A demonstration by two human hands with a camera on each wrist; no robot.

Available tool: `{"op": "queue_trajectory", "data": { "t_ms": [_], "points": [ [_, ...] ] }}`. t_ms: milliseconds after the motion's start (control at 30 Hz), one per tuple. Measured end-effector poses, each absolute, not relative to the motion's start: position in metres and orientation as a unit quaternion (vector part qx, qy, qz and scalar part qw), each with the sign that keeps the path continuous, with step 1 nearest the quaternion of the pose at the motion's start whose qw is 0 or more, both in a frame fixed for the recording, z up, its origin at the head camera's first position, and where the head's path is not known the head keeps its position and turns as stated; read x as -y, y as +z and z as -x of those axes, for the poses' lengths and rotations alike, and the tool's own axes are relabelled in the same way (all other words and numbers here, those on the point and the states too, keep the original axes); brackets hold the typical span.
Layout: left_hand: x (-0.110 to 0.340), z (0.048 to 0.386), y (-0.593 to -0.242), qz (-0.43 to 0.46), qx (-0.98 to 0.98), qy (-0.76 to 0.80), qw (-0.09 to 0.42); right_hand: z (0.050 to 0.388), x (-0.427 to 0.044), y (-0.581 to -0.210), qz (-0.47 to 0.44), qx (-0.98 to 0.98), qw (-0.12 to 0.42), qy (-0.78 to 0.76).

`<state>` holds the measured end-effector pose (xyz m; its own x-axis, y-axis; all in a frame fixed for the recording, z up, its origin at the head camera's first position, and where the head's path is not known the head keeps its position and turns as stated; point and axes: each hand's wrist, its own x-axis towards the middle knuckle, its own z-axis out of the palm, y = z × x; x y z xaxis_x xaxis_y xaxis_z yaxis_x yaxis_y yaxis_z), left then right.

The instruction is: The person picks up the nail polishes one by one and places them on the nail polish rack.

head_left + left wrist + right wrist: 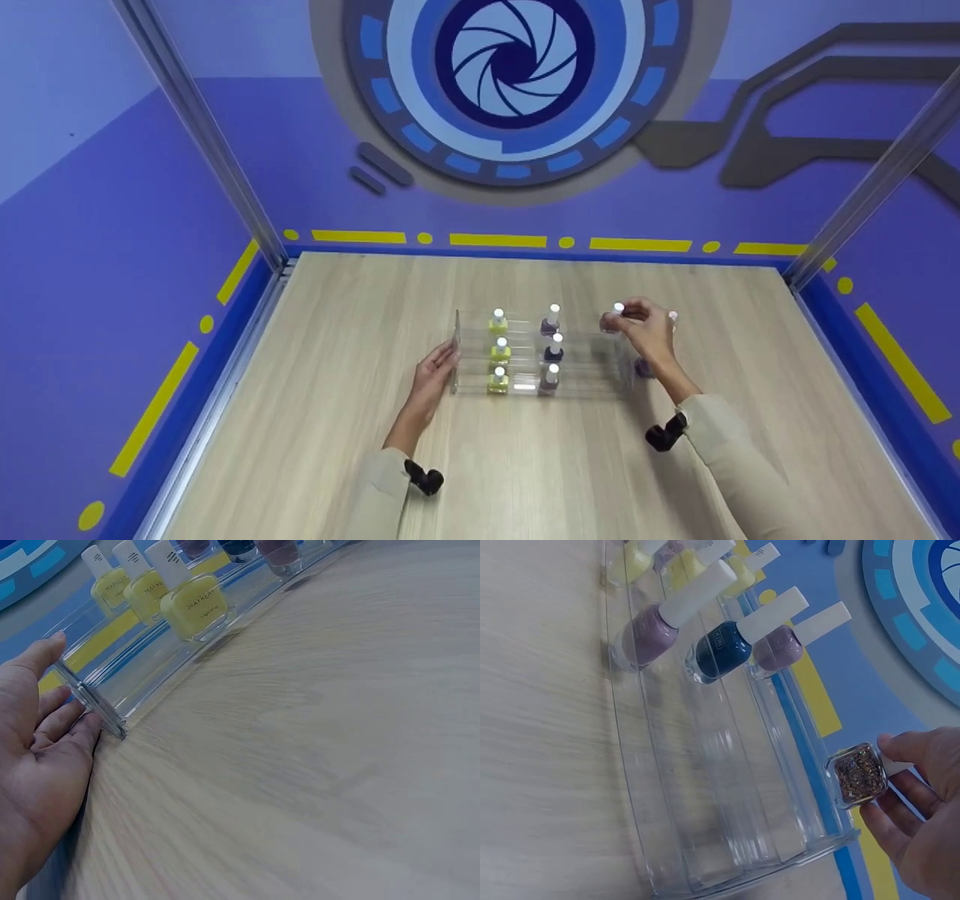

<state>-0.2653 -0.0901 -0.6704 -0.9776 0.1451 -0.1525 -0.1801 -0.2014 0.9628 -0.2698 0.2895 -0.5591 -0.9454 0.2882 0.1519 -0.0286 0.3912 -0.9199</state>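
A clear stepped display rack (pixel 589 386) stands on the table. My left hand (pixel 435 367) holds its left end panel, thumb and fingers on either side. By its white cap, my right hand (pixel 646 330) pinches a glitter nail polish bottle (pixel 859 776) at the rack's top tier, near the right end. Whether its base touches the tier I cannot tell. A column of yellow nail polish bottles (pixel 499 382) stands on the rack's left part. Beside it are a front mauve bottle (pixel 649 637), a dark blue bottle (pixel 721 652) in the middle and a back mauve bottle (pixel 780 649).
Beyond the rack's right end, a purple bottle (pixel 643 367) is partly hidden by my right forearm. Another white-capped bottle (pixel 673 318) shows behind my right hand. The wooden table (pixel 360 300) meets a blue printed wall (pixel 315 172) at the back.
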Motion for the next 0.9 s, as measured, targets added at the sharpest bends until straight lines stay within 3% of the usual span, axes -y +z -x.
{"op": "queue_trajectory", "data": {
  "t_ms": [900],
  "points": [
    [0.090,0.264,-0.671,0.008,-0.620,0.777,0.107,0.268,-0.284,-0.573,0.044,0.850,0.149,0.503]
  ]
}}
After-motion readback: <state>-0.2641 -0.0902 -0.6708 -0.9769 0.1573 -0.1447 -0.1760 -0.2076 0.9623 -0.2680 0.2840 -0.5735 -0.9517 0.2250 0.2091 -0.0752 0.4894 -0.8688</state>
